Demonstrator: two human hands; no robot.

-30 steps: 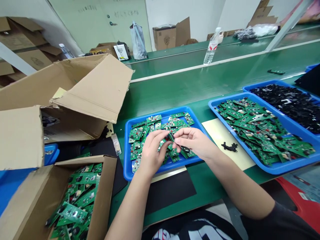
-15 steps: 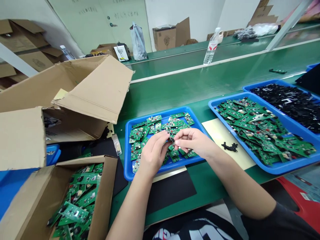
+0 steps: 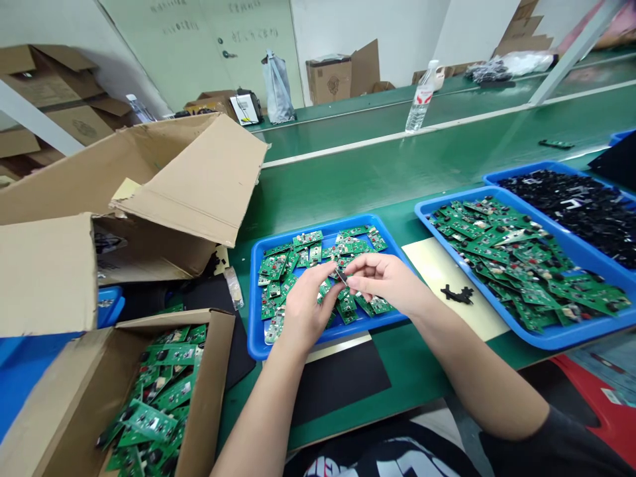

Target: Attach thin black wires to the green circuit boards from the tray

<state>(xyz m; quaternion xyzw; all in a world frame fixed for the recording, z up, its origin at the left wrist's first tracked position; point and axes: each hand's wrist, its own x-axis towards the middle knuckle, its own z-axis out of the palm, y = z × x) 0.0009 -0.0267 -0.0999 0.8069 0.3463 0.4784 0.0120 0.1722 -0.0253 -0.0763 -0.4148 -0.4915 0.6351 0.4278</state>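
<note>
Over a blue tray [image 3: 256, 311] of green circuit boards [image 3: 275, 265], my two hands meet at a small dark piece [image 3: 341, 276]. My left hand [image 3: 309, 305] pinches it from the left, with thumb and forefinger at its edge. From the right, the fingertips of my right hand [image 3: 385, 281] are closed on the same piece. It looks thin and dark with a pale edge; its exact kind is too small to make out. The boards right under my hands are partly hidden.
A larger blue tray [image 3: 551, 341] of boards stands right, beside a tray of black parts [image 3: 571, 205]. Black bits [image 3: 457, 294] lie on yellowish paper [image 3: 422, 255]. Left are an open carton [image 3: 199, 179] and a smaller box of boards [image 3: 218, 358]. A water bottle [image 3: 421, 99] stands behind.
My left thumb has come away from the fingers a little, widening the gap in that hand. The view has shifted slightly; the right hand stays nearly in place.
</note>
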